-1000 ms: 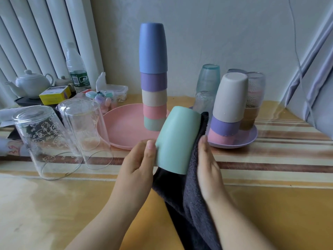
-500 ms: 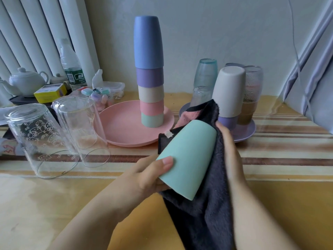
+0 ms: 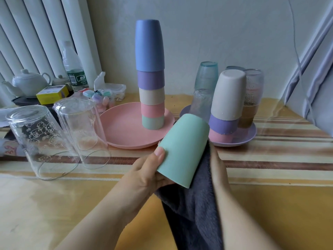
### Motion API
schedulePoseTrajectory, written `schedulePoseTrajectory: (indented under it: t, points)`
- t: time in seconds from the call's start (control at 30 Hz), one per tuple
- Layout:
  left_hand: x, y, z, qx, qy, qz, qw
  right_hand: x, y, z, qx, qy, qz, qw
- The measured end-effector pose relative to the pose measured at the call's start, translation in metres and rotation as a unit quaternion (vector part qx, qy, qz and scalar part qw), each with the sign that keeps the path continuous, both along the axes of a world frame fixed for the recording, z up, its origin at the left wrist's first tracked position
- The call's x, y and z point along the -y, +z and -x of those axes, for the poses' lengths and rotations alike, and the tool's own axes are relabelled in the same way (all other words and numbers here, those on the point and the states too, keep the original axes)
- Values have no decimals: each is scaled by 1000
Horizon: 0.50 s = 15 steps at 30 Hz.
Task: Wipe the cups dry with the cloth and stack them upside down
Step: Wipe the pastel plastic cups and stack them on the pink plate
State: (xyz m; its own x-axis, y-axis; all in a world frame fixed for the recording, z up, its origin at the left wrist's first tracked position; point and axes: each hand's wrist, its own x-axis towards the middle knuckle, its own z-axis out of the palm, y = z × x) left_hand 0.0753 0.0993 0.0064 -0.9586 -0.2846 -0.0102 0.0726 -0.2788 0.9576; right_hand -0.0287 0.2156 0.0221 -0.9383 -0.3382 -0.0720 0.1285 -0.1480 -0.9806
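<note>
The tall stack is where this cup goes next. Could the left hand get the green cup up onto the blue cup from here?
Probably yes. The left hand holds the green cup just in front of the pink plate, and nothing stands between it and the blue cup, though the top sits high.

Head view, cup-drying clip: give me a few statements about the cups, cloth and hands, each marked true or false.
1. The left hand holds the mint green cup. True.
2. The tall stack on the pink plate is topped by a beige cup. False: a blue cup tops it.
3. The dark grey cloth lies against the held cup. True.
4. The two clear glasses stand mouth up. False: they rest mouth down.
5. The purple plate holds a stack topped by a beige cup. True.
</note>
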Motion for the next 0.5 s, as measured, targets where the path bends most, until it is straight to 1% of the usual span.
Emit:
schedulePoseTrajectory:
  t: [0.03, 0.07, 0.17, 0.23, 0.37, 0.43, 0.5]
  points:
    - [0, -1, 0, -2, 29, 51, 998, 0, 8, -4, 11, 33, -13, 999]
    - [0, -1, -1, -6, 54, 113, 992, 1, 8, -3, -7, 48, -32, 998]
    - [3, -4, 0, -7, 122, 259, 958, 7, -7, 0, -42, 41, -56, 997]
    - [7, -8, 1, 15, 143, 323, 935, 9, -7, 0, -82, 27, -82, 993]
    - [14, -12, 2, 49, 171, 370, 912, 11, -9, 2, -107, 23, -103, 989]
    - [17, -10, 4, 72, 215, 387, 894, 12, -11, 4, -111, 13, -124, 986]
    - [20, -5, 6, 98, 270, 383, 878, 12, -11, 4, -102, -3, -132, 986]
